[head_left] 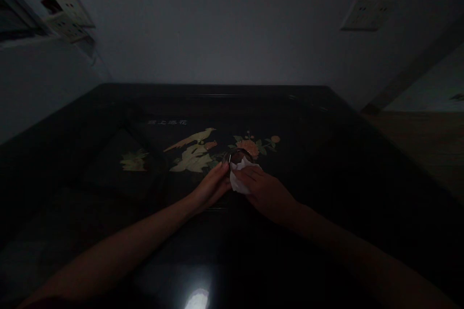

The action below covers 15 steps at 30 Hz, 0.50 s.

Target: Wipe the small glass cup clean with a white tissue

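Near the middle of a dark glossy table, my left hand (211, 185) is closed on the side of a small round glassy vessel (228, 156) with a shiny dark rim. The dim light hides its exact kind. My right hand (268, 190) is closed on a crumpled white tissue (238, 186). That tissue presses against the vessel's near right side. Both hands meet around the vessel, and their fingers cover much of its lower part.
The black tabletop (108, 231) carries a picture of a bird (195, 137), a pink flower (248, 147) and leaves. Behind it rises a pale wall (217, 24) with sockets at left (67, 26) and right (368, 14). A light reflection (197, 299) lies at the near edge.
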### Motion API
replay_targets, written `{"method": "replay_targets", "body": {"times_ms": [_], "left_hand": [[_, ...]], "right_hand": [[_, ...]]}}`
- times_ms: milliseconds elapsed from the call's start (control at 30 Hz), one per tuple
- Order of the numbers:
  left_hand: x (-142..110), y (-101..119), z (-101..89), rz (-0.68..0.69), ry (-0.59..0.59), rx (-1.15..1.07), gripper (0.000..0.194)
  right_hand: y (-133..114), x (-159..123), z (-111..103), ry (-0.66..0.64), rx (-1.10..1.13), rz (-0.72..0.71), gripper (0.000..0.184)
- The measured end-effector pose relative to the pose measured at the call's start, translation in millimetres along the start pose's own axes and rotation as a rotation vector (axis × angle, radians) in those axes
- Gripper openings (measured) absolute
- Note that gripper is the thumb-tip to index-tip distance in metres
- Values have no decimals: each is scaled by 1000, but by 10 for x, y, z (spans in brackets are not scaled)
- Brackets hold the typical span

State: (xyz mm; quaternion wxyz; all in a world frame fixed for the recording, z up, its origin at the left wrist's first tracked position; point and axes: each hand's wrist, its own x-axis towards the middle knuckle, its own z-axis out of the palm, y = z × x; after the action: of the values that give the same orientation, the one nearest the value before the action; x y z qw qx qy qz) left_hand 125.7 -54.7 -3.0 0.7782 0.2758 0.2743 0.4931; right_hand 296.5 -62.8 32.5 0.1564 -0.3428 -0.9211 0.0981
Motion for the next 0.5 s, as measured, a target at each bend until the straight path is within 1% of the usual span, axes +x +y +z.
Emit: {"method": "replay_targets", "body": {"times_ms": [100, 200, 267, 367, 433, 500], "left_hand": [[-23, 22, 27, 11, 18, 44, 35], [-29, 28, 45, 21, 25, 73, 39], [-26, 26, 50, 31, 39, 67, 37], [-12, 17, 43, 42, 46, 49, 34], [4, 8, 25, 46, 22, 31, 38], [20, -3, 1, 50, -15, 11, 41]], "right_hand": [[-71, -28, 82, 86, 165, 58, 47], [-116, -44, 121, 129, 236, 77, 48], [-121, -37, 104, 102, 229, 75, 49], [-87, -4, 35, 19, 160, 60, 50], [-37, 18, -14, -29, 81, 35, 49], [22, 31, -51, -50, -26, -10, 46]]}}
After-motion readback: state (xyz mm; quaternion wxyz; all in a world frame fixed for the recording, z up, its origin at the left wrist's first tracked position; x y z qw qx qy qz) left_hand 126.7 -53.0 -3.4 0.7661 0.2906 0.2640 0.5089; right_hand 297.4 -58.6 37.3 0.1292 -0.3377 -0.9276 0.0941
